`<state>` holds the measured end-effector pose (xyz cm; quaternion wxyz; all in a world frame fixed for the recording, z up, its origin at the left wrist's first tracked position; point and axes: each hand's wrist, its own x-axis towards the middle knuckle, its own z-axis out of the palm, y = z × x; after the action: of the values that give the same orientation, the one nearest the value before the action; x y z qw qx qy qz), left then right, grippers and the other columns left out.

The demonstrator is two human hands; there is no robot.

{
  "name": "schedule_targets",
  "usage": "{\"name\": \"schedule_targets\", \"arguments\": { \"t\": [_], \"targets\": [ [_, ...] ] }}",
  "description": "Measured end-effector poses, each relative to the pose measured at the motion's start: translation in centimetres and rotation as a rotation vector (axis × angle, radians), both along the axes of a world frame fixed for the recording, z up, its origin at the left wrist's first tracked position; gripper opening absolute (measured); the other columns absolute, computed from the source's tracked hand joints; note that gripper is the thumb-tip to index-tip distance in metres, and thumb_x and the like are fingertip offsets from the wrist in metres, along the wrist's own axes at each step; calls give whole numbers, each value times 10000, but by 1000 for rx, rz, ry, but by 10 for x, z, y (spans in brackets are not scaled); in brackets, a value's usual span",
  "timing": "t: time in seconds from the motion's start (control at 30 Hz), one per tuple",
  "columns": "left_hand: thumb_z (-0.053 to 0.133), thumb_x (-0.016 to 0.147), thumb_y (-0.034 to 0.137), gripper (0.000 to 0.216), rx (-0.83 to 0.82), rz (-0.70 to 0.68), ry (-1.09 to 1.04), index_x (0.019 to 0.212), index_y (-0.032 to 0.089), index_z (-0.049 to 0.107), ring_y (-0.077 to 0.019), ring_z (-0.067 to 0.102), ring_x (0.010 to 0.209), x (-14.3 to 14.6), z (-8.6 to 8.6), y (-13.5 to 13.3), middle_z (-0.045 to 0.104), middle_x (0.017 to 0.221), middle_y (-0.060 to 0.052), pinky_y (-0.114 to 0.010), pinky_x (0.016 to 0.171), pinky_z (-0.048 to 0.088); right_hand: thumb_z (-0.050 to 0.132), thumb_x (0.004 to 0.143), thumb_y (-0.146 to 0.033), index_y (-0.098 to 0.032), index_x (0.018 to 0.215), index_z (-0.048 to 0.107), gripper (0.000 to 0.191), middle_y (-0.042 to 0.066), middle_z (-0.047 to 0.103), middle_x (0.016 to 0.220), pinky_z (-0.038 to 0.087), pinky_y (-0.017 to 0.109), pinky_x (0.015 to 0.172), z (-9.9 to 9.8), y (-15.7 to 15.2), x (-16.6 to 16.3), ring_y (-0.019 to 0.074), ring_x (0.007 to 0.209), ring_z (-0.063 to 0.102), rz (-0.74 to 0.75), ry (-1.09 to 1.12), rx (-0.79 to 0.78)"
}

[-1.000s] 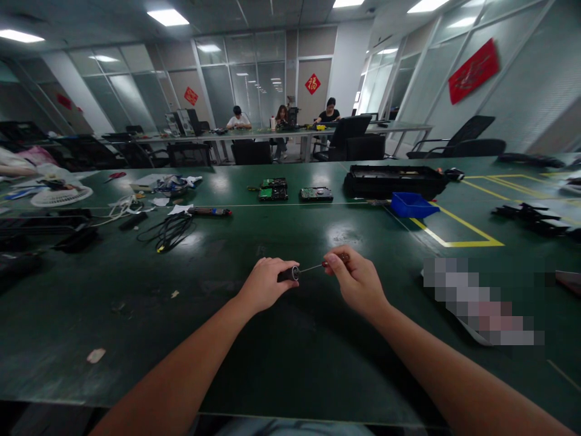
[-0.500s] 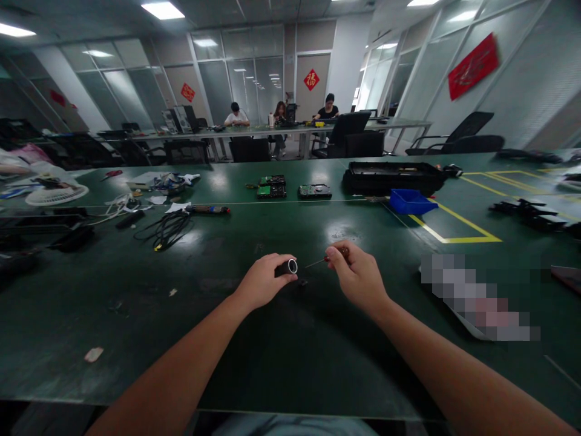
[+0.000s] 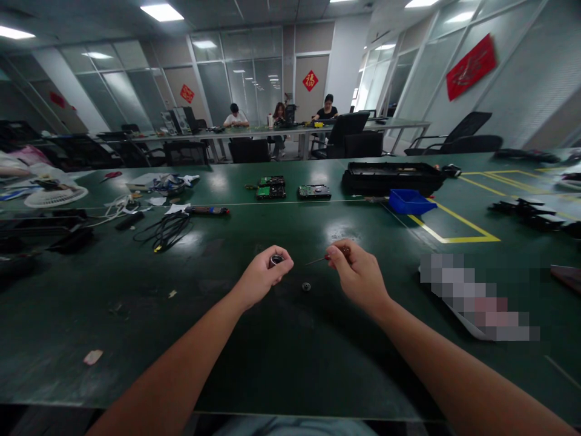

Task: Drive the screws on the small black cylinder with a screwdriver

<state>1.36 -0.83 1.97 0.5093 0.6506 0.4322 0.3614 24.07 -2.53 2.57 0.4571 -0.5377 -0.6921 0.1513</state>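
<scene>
1. A dark cylinder [image 3: 276,260] with a bright metal rim is gripped by the closed fingers of the left hand [image 3: 259,277]; its open end is turned upward, and the lower part is hidden by the hand.
2. A thin screwdriver [image 3: 327,257] is gripped by the right hand [image 3: 357,269], pinched at the handle between thumb and fingers, with its shaft pointed toward the left hand; the tip is held apart from the cylinder.
3. A small round dark part [image 3: 306,287] is seen lying on the green table [image 3: 272,369], between the hands and slightly nearer the wearer, touched by neither.
4. Beyond the hands, two circuit-board units [image 3: 271,188] are set close together, with a metal-cased drive [image 3: 314,192] placed to their right.
5. Farther right, a blue tray [image 3: 411,202] is placed in front of a long black housing [image 3: 394,179].
6. To the left, a coil of black cable [image 3: 169,230] is laid near a red-tipped rod [image 3: 209,211].
7. Three people [image 3: 327,112] are seated at a far table.
</scene>
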Motion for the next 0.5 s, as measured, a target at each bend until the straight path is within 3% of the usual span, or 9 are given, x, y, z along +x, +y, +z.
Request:
{"name": "schedule_targets", "arguments": {
  "t": [0.1, 0.23, 0.37, 0.5],
  "targets": [
    [598, 880, 381, 203, 181, -30, 305, 929, 191, 652, -155, 583, 715, 5, 2, -5, 642, 809, -19, -290, 678, 457, 489, 980, -421, -211, 883, 633, 273, 14, 686, 686, 443, 298, 620, -1, 1, 0, 184, 642, 658, -12, -3, -2],
    [568, 882, 276, 239, 382, -133, 596, 1079, 246, 700, -209, 640, 968, 14, -1, -11, 702, 1055, -28, -337, 844, 484, 486, 978, -431, -207, 887, 636, 285, 16, 690, 694, 444, 296, 617, -2, 2, 1, 186, 646, 661, -23, -2, -3],
    [492, 940, 360, 367, 449, -183, 843, 1276, 289, 621, -234, 660, 971, 24, -10, -13, 703, 1108, -38, -356, 808, 519, 486, 977, -429, -203, 883, 634, 286, 15, 687, 696, 448, 292, 616, -3, 2, 1, 186, 649, 663, -17, 9, -7],
    [525, 929, 483, 397, 468, -192, 989, 1253, 279, 631, -271, 672, 964, 35, -16, -12, 711, 1093, -60, -369, 761, 533, 485, 978, -418, -201, 887, 636, 280, 15, 683, 698, 445, 287, 610, -2, 2, 0, 184, 651, 662, -10, 12, -24]
  ]
}}
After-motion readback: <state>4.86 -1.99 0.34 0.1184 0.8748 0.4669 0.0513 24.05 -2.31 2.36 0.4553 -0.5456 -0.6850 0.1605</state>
